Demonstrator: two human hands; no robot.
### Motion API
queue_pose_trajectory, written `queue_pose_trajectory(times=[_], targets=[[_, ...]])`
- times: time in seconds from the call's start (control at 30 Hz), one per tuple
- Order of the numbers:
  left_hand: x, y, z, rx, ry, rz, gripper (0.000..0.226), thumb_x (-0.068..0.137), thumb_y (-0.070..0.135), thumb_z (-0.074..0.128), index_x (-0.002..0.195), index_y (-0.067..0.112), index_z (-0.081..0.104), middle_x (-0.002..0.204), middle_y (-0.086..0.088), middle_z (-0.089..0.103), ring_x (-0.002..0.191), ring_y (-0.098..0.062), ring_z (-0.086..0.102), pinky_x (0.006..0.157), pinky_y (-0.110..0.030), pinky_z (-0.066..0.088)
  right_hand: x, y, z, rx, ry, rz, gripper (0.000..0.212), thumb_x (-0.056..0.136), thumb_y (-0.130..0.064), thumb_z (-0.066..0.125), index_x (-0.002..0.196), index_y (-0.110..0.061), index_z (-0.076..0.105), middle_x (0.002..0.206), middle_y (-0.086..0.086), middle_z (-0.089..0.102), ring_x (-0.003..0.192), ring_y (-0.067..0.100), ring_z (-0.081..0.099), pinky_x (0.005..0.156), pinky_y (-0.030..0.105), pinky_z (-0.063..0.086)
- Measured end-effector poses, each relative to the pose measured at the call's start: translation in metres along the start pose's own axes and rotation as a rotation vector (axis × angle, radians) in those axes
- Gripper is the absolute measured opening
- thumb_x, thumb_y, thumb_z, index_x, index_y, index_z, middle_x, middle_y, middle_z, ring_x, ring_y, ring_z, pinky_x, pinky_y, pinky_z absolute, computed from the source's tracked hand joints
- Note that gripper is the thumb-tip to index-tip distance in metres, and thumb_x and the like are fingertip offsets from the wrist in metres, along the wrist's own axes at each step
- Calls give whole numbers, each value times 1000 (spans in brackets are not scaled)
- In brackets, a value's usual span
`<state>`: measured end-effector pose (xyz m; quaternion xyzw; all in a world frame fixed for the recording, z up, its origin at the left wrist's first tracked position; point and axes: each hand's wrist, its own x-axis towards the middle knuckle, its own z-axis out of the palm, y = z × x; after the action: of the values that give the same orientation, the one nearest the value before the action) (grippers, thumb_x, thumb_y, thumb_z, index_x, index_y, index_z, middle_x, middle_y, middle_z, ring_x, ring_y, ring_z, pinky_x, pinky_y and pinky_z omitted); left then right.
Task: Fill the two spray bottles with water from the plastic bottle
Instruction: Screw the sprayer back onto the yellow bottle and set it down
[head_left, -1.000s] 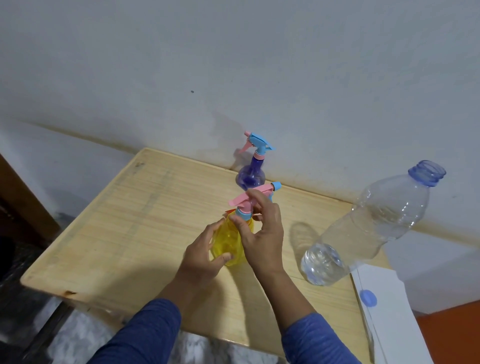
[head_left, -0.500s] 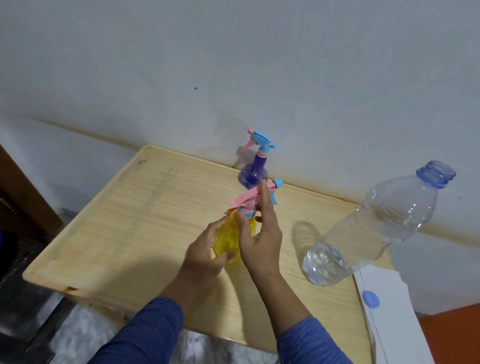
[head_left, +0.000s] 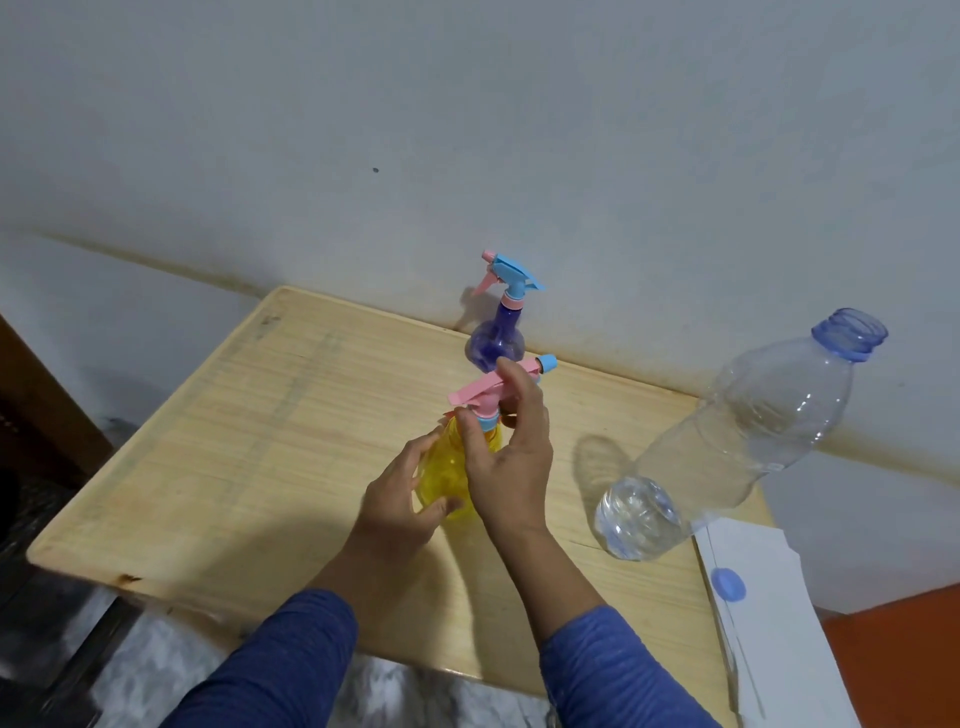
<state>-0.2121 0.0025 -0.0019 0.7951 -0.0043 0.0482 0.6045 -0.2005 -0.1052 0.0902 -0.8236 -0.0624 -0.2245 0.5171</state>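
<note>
A yellow spray bottle (head_left: 448, 467) with a pink and blue trigger head (head_left: 491, 388) stands mid-table. My left hand (head_left: 402, 493) grips its round body from the left. My right hand (head_left: 511, 457) has fingers curled round the blue collar and pink head at the neck. Behind it, near the wall, stands a purple spray bottle (head_left: 496, 338) with a blue and pink head. A large clear plastic bottle (head_left: 737, 441) stands uncapped at the right, partly filled with water.
The wooden table (head_left: 234, 441) sits against a grey wall. The bottle's blue cap (head_left: 728, 584) lies on white paper (head_left: 779, 623) at the table's right corner. Dark floor and furniture lie to the left.
My right hand's fingers have wrapped back round the spray head's collar after being stretched upward. The pink head has turned slightly. The left hand stays on the yellow body.
</note>
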Motion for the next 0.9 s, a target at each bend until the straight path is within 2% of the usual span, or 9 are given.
queue_pose_trajectory(times=[0.13,0.2,0.33,0.47,0.53,0.6,0.7,0.83,0.9], targets=[[0,3,-1,18,-6,-5,70,66,21,73,127,39,44,126,19,55,113,11,51,84,2,35,2,-3,3,37,-22,50,75,80,-12,72,121,-58,29,116,-34,39,109,8,52,84,2,37],[-2,4,-1,15,1,-13,70,65,23,72,125,42,43,125,21,55,112,13,50,83,3,35,1,-5,1,39,-50,68,83,80,-14,73,124,-62,21,119,-40,36,108,0,50,84,2,38],[-1,2,0,28,11,-2,72,69,16,76,124,45,41,125,21,55,112,15,49,84,4,34,4,-6,-1,59,-26,127,89,74,-15,78,122,-64,21,125,-8,53,102,8,57,81,8,44],[0,4,0,41,7,-1,72,70,12,76,127,39,42,124,19,55,108,20,47,82,5,33,1,-6,1,105,47,244,103,73,-21,79,124,-69,3,120,-3,55,98,1,56,75,3,44],[-1,6,1,40,12,-4,71,66,20,73,128,38,42,123,19,54,107,18,49,82,5,34,-3,-6,4,100,141,287,108,69,-27,82,126,-66,-1,125,0,43,103,2,50,75,4,40],[-1,5,3,42,21,-8,70,64,27,68,129,33,43,122,18,55,108,8,53,84,1,36,-6,-3,7,11,184,248,113,67,-29,83,129,-65,-4,130,-1,29,116,7,40,83,8,35],[-2,2,4,70,33,13,69,67,24,72,130,27,45,123,14,57,111,-2,56,89,-9,40,-6,3,12,-88,104,162,115,71,-25,81,128,-66,-10,143,-1,19,130,5,27,84,-3,25],[-3,8,5,80,87,28,72,69,11,77,129,32,44,123,21,52,110,4,51,89,-8,39,-2,7,12,-88,20,43,99,78,-9,73,137,-48,4,150,2,20,120,-26,19,81,-11,25],[-4,9,7,90,111,30,75,67,10,79,129,35,43,123,28,47,110,9,48,90,-8,38,1,5,11,-57,13,39,96,79,-3,69,134,-52,8,150,3,21,113,-35,17,80,-10,28]])
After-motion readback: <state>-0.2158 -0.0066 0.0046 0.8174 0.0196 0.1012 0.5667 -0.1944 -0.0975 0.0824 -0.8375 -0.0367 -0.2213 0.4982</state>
